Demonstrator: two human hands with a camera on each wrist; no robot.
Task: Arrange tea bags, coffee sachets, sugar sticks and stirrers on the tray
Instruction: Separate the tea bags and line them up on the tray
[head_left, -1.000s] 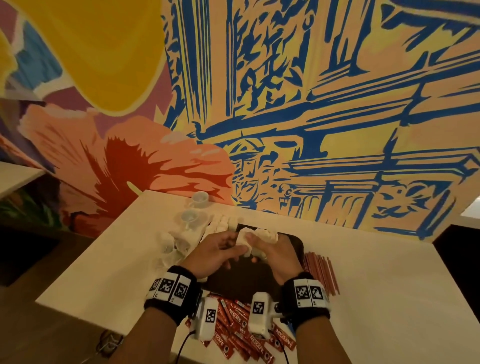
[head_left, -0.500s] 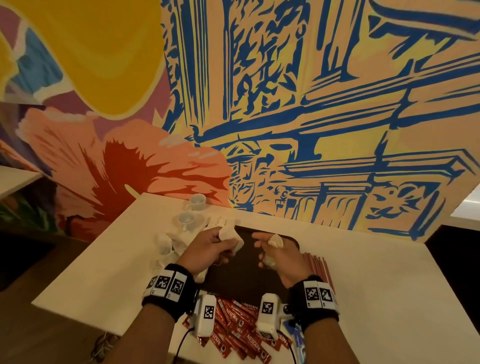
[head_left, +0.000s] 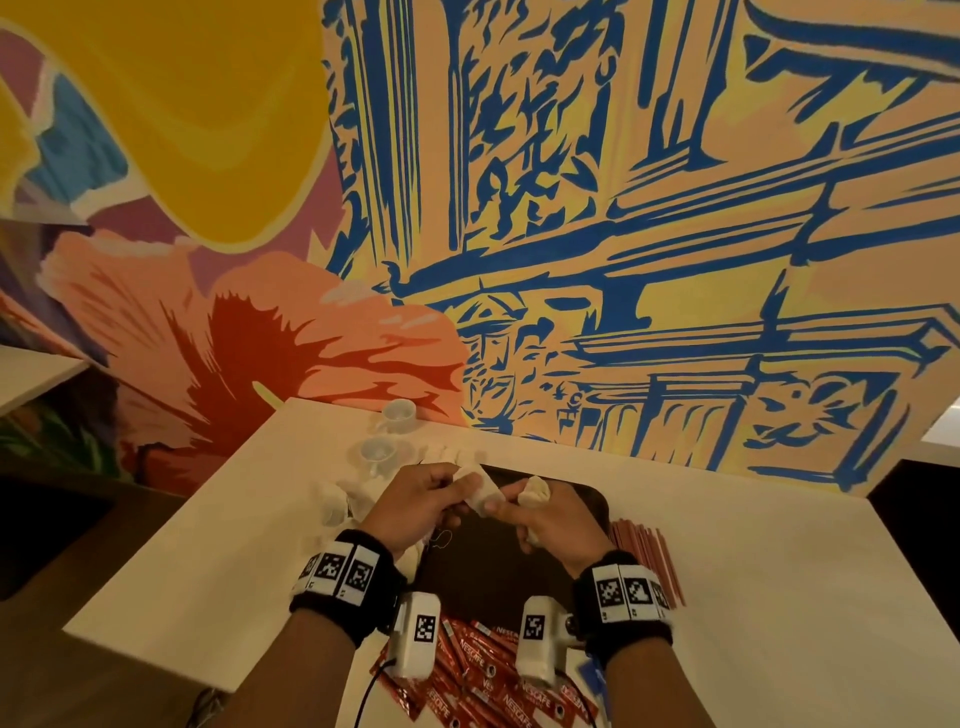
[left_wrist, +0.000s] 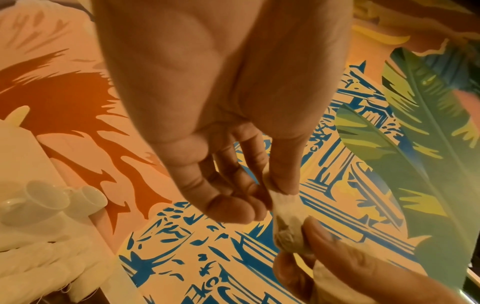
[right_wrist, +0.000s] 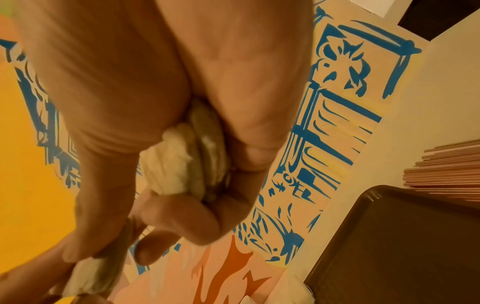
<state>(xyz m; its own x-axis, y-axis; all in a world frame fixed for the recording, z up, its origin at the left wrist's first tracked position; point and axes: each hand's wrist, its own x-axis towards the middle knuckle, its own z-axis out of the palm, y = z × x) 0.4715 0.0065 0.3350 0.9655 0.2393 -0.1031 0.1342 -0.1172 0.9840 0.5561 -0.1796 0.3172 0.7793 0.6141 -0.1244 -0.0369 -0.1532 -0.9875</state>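
**Tea bag held between two hands above the tray**

A pale, soft, crumpled tea bag (head_left: 480, 493) hangs over the dark tray (head_left: 498, 566) — its long axis slants from the left hand (head_left: 415, 506) down toward the right hand (head_left: 550, 519). The left thumb and fingertips pinch its upper end; the right pinches the lower end and has more tea bags (right_wrist: 179, 162) bunched in its curled palm — white, wrinkled.
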